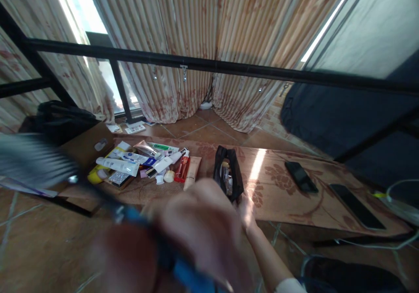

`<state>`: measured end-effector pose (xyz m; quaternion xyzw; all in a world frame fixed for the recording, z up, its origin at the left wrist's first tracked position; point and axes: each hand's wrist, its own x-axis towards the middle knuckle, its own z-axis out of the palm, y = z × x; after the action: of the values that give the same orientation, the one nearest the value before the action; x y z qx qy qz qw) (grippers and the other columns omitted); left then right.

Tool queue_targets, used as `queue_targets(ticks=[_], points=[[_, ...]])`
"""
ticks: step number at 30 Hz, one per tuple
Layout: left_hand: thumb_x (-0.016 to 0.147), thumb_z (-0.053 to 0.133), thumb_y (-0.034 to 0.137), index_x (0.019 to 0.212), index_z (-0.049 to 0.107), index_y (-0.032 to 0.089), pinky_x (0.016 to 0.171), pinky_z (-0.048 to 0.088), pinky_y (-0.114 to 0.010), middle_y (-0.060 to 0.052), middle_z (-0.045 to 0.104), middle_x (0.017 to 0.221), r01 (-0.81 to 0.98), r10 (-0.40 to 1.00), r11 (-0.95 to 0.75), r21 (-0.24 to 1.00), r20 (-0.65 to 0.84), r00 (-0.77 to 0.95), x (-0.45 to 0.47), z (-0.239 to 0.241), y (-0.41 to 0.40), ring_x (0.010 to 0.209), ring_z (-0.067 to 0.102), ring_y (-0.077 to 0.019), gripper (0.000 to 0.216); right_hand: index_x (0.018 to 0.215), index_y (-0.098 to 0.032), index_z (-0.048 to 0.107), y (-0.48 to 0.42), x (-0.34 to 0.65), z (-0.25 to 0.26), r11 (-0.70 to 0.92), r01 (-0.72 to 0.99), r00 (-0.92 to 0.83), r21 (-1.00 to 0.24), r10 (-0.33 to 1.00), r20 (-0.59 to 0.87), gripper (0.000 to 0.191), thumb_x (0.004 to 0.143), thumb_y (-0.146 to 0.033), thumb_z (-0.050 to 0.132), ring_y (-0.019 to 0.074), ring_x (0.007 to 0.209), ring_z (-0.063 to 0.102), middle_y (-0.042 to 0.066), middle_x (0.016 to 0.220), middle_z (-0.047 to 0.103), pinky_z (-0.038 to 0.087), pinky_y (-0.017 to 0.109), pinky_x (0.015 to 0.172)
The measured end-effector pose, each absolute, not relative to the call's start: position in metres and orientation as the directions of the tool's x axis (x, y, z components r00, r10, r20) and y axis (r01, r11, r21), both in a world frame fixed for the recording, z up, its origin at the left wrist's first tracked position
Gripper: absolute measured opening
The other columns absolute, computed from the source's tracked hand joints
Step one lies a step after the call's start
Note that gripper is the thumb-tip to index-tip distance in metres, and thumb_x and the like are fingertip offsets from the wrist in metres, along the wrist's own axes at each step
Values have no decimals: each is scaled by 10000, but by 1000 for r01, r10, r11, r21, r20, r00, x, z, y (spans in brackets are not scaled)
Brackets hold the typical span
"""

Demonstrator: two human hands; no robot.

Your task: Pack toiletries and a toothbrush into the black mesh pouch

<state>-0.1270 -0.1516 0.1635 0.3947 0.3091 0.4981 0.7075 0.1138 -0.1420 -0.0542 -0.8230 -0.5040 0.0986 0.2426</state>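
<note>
My left hand [199, 223], large and blurred close to the camera, is closed around a long black-and-blue handle [137, 216]. The handle runs up and left to a grey-green ribbed or bristled head [36, 160], too smeared to name surely. My right hand [247, 210] grips the near right side of a small black zip pouch [237, 170]. This pouch stands open on the cloth-covered table, with several small items [227, 177] inside, some clear or shiny. Left of it lie a beige tube [193, 173] and a red bottle [182, 166].
A heap of cosmetic tubes [122, 166] and small jars lies on the table's left, beside a cardboard box [87, 146] with a black bag [62, 120]. Two dark phones [301, 176] rest on the right. A black metal bar [209, 66] crosses before the curtains [186, 22].
</note>
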Motion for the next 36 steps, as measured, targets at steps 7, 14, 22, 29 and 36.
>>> queue_targets(ticks=[7, 14, 22, 29, 36], points=[[804, 409, 724, 784, 640, 110, 377, 195, -186, -35, 556, 563, -473, 931, 348, 810, -238, 277, -63, 130, -84, 408, 388, -56, 656, 998, -182, 654, -139, 114, -60, -377, 784, 484, -494, 869, 106, 267, 812, -155, 466, 112, 706, 555, 48, 1025, 602, 358, 213, 598], [804, 512, 641, 804, 608, 107, 356, 183, -169, -44, 613, 562, -331, 899, 407, 851, -310, 309, -33, 116, -23, 329, 350, -33, 543, 1088, -205, 638, -139, 114, -62, -358, 778, 489, -516, 861, 140, 327, 825, -163, 449, 132, 780, 597, 50, 1121, 606, 387, 209, 623], [648, 594, 26, 863, 583, 111, 447, 297, -152, -31, 653, 662, -484, 895, 412, 772, -241, 377, -1, 94, -22, 429, 440, -26, 232, 1127, -174, 630, -138, 118, -70, -323, 824, 448, -466, 875, 185, 396, 788, -145, 429, 158, 807, 616, 71, 1045, 637, 428, 220, 648], [788, 599, 181, 973, 593, 108, 419, 279, -167, -98, 707, 772, -401, 870, 360, 842, -147, 471, -17, 84, -31, 412, 432, -35, 199, 1086, -165, 636, -140, 116, -66, -343, 834, 452, -433, 875, 177, 351, 798, -183, 437, 162, 816, 623, 75, 1045, 639, 441, 227, 673], [875, 518, 344, 891, 578, 125, 380, 262, -173, -64, 682, 644, -348, 878, 287, 892, -100, 467, -15, 69, -23, 370, 437, -53, 228, 1096, -175, 631, -143, 114, -63, -335, 846, 441, -414, 877, 191, 348, 819, -193, 420, 156, 797, 621, 72, 1060, 634, 439, 231, 658]])
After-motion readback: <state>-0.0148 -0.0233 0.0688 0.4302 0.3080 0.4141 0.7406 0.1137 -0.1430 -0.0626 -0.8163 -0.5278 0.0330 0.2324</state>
